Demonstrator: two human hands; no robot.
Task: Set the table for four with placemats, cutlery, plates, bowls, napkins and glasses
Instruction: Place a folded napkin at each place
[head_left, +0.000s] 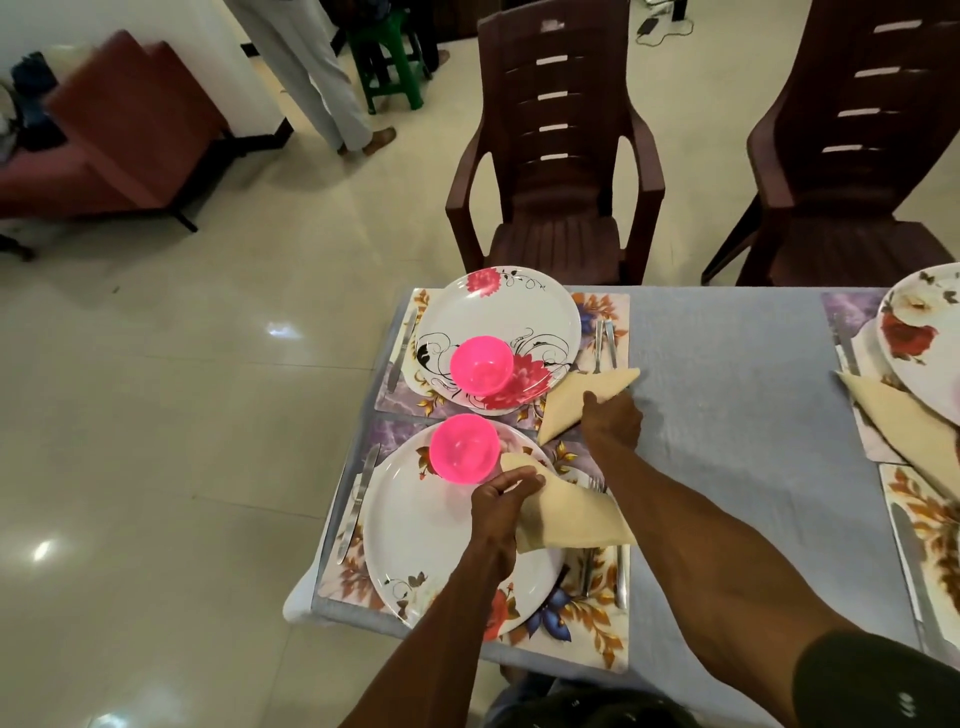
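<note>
Two floral placemats lie on the table's left end, the far placemat and the near placemat. Each carries a white flowered plate, far plate and near plate, with a pink bowl on each, far bowl and near bowl. My right hand rests on a folded cream napkin beside the far plate. My left hand grips a second cream napkin over the near plate's right edge. Knives lie left of the plates, forks to the right.
Two brown plastic chairs stand at the table's far side. At the right edge are another flowered plate, a cream napkin and placemats. A grey-blue cloth covers the table. A person's legs and a green stool are beyond.
</note>
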